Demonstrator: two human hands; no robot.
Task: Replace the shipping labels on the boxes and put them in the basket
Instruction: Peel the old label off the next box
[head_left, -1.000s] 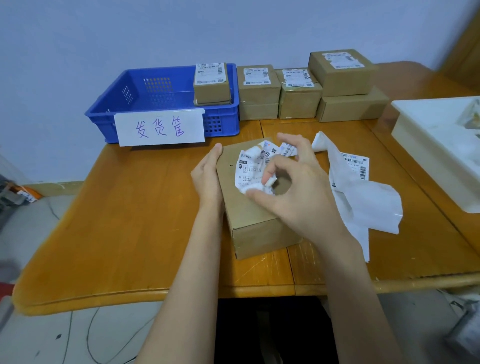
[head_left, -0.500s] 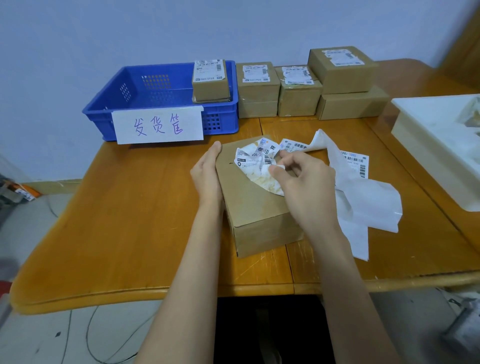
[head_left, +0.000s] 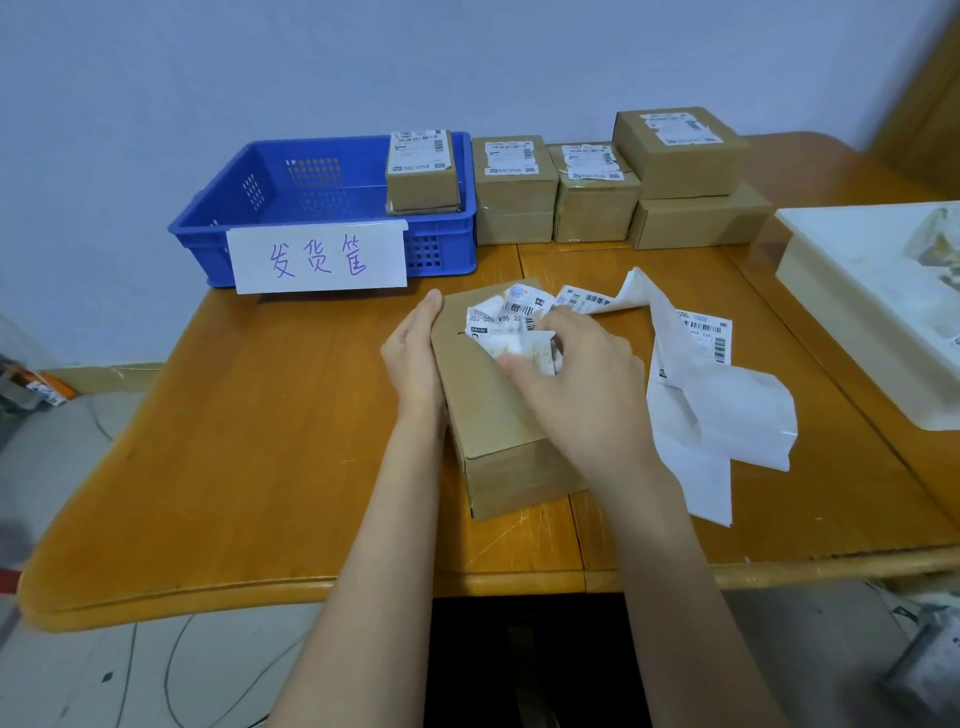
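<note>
Currently under way: peeling the old shipping label (head_left: 511, 332) off the cardboard box (head_left: 493, 415) at the middle of the wooden table (head_left: 260, 441); judged to be the removal half of the relabelling step, well short of done.

Right hand: right hand (head_left: 582, 384) over the box top, fingers (head_left: 524, 366) pinched shut on the crumpled, part-lifted label.

Left hand: left hand (head_left: 415, 358) flat and unclenched, pressed edge-on against the box's left side, bracing it; gripping nothing.

Label state: wrinkled and bunched toward the box's far end, partly attached by the look of it; how much adhesive remains stuck cannot be told.

Box position: between the two hands, touching both, set askew on the table, near edge toward the wearer.

Next move calls for: likely a steady pull away from the bracing hand to free the last of the label without tearing the cardboard face, then a fresh label from the sheets at right.

Fresh supply: white label sheets (head_left: 701, 374) and loose backing paper just beside the right hand, on the table.

Destination: blue basket (head_left: 332, 208) at the far left, well apart from the hands, one labelled box (head_left: 422, 171) inside at its right end.

Waiting stock: stacked boxes (head_left: 623, 182) in a row just right of the basket, against the wall.

Also in frame: white tray (head_left: 857, 291) at the table's right edge holding crumpled paper.
</note>
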